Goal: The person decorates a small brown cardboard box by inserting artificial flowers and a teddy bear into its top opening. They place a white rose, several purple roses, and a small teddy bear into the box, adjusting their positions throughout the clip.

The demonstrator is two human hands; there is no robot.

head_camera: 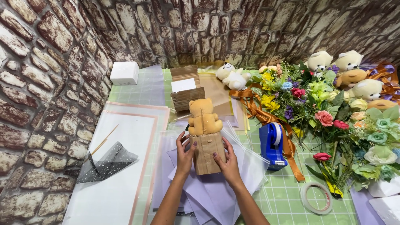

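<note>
**Two hands press a paper wrap around a small bear**

A tan teddy bear [203, 117] stands upright in the middle of the surface [287, 196], with its lower part inside a wrap of brown paper [207, 153]. The left hand [185, 154] lies flat against the left side of the wrap, its fingers [182, 138] stretched upward and close together, pressing on the paper. The right hand [228, 163] holds the right side in the same way, its fingers [220, 157] bent around the front edge of the wrap. Both hands touch the paper, not the bear itself.

Under the wrap lie several sheets of pale lilac paper [216, 193] and a clear plastic sheet [246, 143]. Just to the right stands a blue tape dispenser [271, 145], with an orange ribbon [266, 114] running behind and beside it. Further right a large bunch of mixed artificial flowers [329, 112] lies on the surface, and a roll of tape [316, 198] rests near its stems. Some cream teddy bears [348, 62] sit behind the flowers, and one white bear [231, 76] lies near the wall. To the left there is a white sheet with pink border [121, 166], a piece of black glitter mesh [107, 161] on it, and a white block [124, 73] further back.
</note>
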